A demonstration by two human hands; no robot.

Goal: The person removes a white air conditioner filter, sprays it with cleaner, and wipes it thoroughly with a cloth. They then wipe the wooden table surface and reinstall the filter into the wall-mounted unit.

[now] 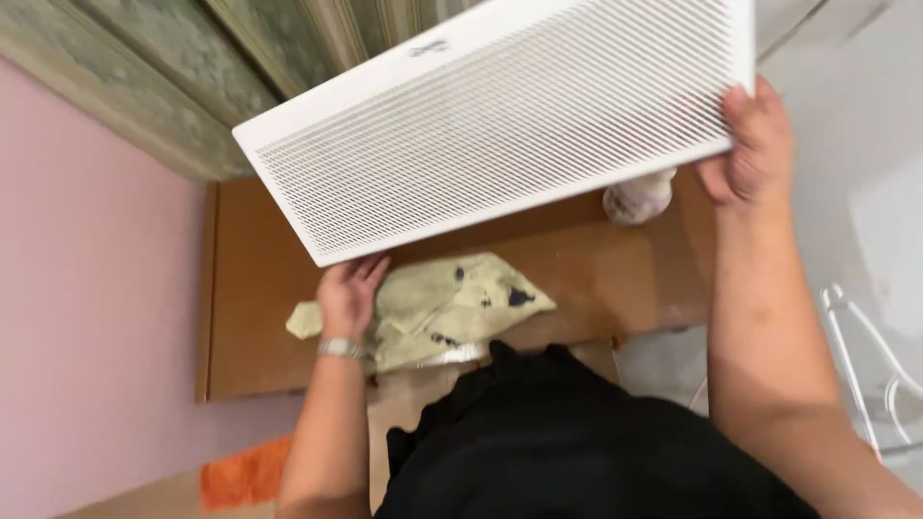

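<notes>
Looking down from the head camera, we hold a white slatted grille panel (500, 120) tilted above a brown wooden table (260, 288). It looks rigid, broad and probably light, with thin slats that could bend, so its solid edges are the safest hold. Our right hand (750, 144) is raised, arm extended, fingers clamped over the far right edge. Our left hand (348, 293) props the lower corner from beneath, fingers curled, above a stained yellowish rag (452, 308); a small whitish container (639, 197) stands behind.
</notes>
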